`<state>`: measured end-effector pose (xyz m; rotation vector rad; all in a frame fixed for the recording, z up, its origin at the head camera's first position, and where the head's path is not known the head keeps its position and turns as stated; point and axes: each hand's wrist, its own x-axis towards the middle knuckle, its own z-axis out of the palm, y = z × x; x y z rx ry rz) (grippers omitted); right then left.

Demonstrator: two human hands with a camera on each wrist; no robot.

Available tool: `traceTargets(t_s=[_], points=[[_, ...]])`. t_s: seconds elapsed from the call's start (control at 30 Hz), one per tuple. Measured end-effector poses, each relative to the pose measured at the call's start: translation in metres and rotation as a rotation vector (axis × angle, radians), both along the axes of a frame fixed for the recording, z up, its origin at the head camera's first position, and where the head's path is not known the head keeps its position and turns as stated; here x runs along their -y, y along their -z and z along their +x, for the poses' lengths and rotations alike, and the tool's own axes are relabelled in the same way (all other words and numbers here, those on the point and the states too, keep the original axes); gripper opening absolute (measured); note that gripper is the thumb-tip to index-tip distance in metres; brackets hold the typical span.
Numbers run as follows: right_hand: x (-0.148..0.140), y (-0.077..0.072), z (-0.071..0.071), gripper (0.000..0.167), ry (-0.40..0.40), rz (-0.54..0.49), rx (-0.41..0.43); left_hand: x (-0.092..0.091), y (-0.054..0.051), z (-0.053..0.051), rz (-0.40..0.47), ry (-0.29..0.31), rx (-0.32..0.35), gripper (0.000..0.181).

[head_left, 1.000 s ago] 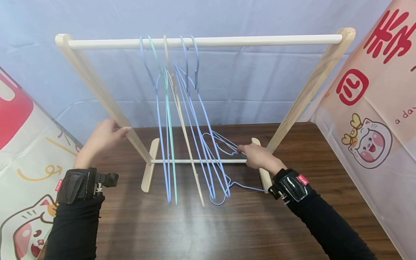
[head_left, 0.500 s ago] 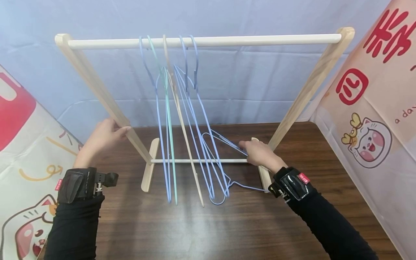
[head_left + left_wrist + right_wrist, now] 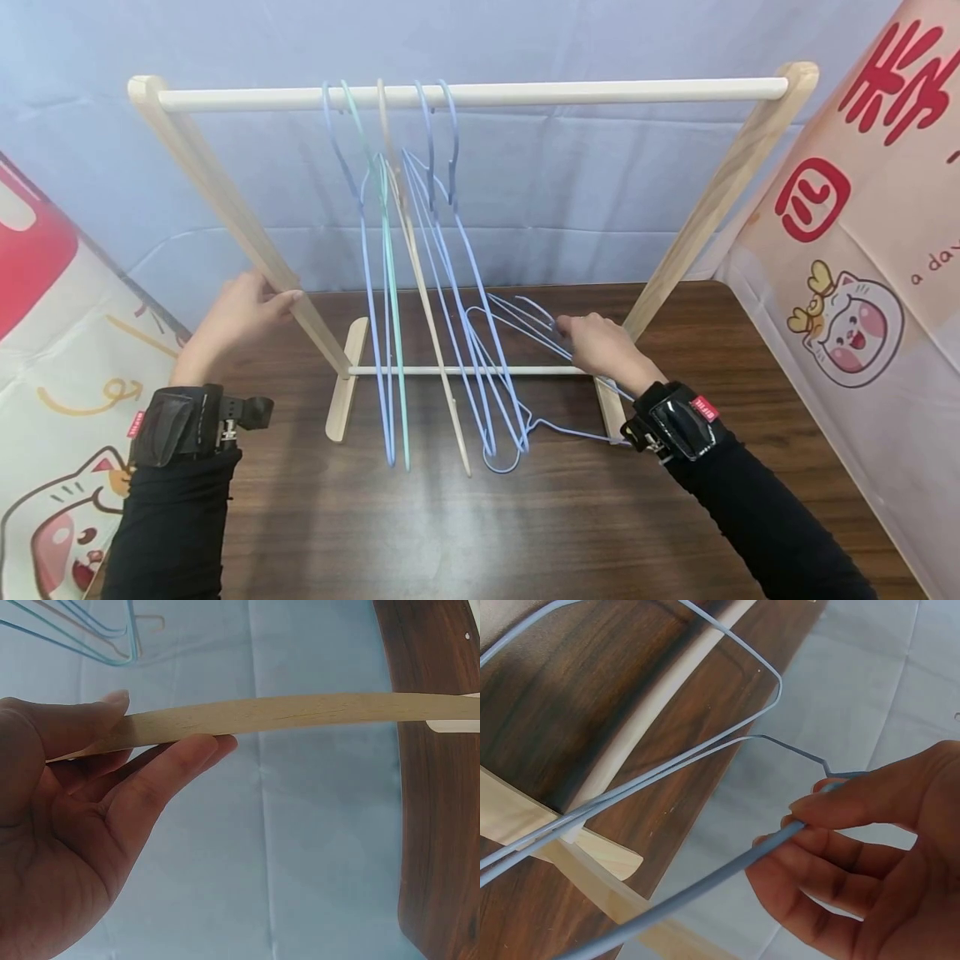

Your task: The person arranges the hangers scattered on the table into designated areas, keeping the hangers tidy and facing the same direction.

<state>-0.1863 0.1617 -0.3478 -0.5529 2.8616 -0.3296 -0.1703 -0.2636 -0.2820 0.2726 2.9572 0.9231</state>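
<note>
In the head view my left hand [image 3: 243, 321] grips the left post [image 3: 217, 200] of a wooden clothes rack. The left wrist view shows the thumb on one side of that post [image 3: 300, 711] and fingers on the other. My right hand [image 3: 606, 350] pinches a blue wire hanger [image 3: 705, 881] between thumb and fingers, low beside the right post [image 3: 712, 200]. Its hook [image 3: 536, 304] points up and back beyond the fingertips. Several hangers hang on the white top rail [image 3: 600, 92]: blue [image 3: 480, 275], green [image 3: 393, 333] and beige [image 3: 431, 325].
Another blue wire length [image 3: 573, 432] reaches right, close to the right foot [image 3: 610, 408] of the rack. A white lower bar [image 3: 525, 371] crosses above the brown table [image 3: 442, 542]. Blue cloth [image 3: 600, 183] hangs behind; printed panels [image 3: 847, 250] flank both sides.
My right hand has shifted slightly right, and the hanger in it has turned, its hook swinging up and back into sight. The left hand keeps its grip on the post.
</note>
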Motion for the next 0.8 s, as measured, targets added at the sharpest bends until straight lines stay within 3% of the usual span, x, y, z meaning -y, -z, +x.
traceTargets(t_s=[0.4,0.8], points=[[-0.001,-0.009,0.000,0.027,0.043,-0.027,-0.053,0.001,0.001,-0.001,-0.003,-0.005,-0.008,0.039],[0.004,-0.021,0.000,0.026,0.138,-0.056,-0.020,0.002,0.002,-0.002,-0.005,-0.002,-0.006,0.040]])
